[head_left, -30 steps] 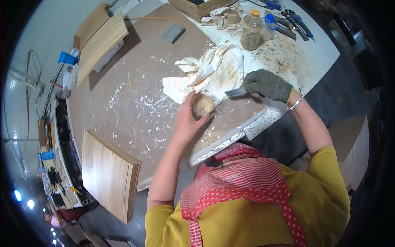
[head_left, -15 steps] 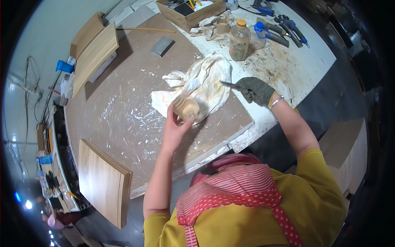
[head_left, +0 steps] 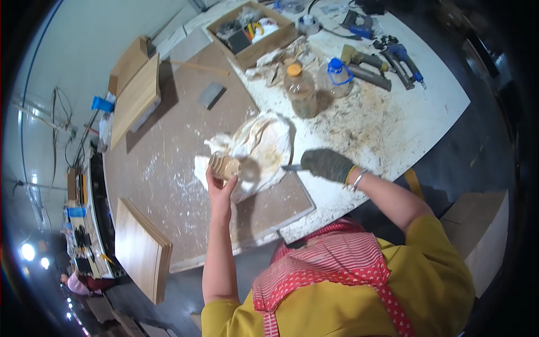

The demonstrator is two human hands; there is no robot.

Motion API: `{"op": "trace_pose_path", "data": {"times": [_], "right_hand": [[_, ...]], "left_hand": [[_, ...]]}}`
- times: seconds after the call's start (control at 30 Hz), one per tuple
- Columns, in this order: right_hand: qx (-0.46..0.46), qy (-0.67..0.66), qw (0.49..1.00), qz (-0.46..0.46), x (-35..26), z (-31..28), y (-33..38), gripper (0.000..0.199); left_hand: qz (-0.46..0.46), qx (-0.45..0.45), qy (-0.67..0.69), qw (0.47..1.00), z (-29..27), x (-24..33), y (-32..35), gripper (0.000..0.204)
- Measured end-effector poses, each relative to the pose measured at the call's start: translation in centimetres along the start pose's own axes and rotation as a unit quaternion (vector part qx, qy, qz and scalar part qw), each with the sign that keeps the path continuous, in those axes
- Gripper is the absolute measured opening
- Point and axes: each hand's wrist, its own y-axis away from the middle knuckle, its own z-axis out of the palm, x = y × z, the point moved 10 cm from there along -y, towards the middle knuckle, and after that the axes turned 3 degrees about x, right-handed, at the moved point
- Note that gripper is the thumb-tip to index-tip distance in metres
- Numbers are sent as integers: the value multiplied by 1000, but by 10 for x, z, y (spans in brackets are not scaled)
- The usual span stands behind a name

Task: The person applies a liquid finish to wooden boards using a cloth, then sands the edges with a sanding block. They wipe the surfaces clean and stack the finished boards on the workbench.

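Observation:
My left hand (head_left: 220, 195) grips a small clear ridged plastic tub (head_left: 228, 167) holding a beige paste-like substance. The tub is held tilted above the left part of a crumpled, stained white cloth (head_left: 274, 135). A dark grey-green work glove covers my right hand (head_left: 328, 165), whose fingers are closed around a thin flat-bladed tool, apparently a putty knife (head_left: 292, 167). Its blade points left, towards the tub, and stays apart from it near the cloth's right edge. The knife's handle is hidden inside the glove.
A bottle with an orange cap (head_left: 301, 92) and a blue-capped jug (head_left: 337, 80) stand beyond the cloth. Nail guns (head_left: 366, 74) lie far right. An open box (head_left: 269, 47) of odds and ends sits at the back. Stacked wood panels (head_left: 139, 247) are at near left; a grey block (head_left: 212, 95) lies farther back.
The whole view has shifted, so the table items appear lower. My left hand has brought the tub slightly farther over the cloth's left part. The knife blade now points more level to the left.

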Motion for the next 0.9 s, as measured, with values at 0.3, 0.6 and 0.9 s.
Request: {"op": "trace_pose_path", "data": {"times": [0.3,0.6,0.9], "right_hand": [[199,23,980,15,-3,-215,-8,41],[103,-286,946,112,76,-280,-132,40],[126,359,904,-195,146,-283,-149,23]], "left_hand": [[86,-71,-56,992,72,96,-60,73],[262,-189,-168,931,267,206,-139,80],[318,-226,-244,888,355,169,-203,78]]}}
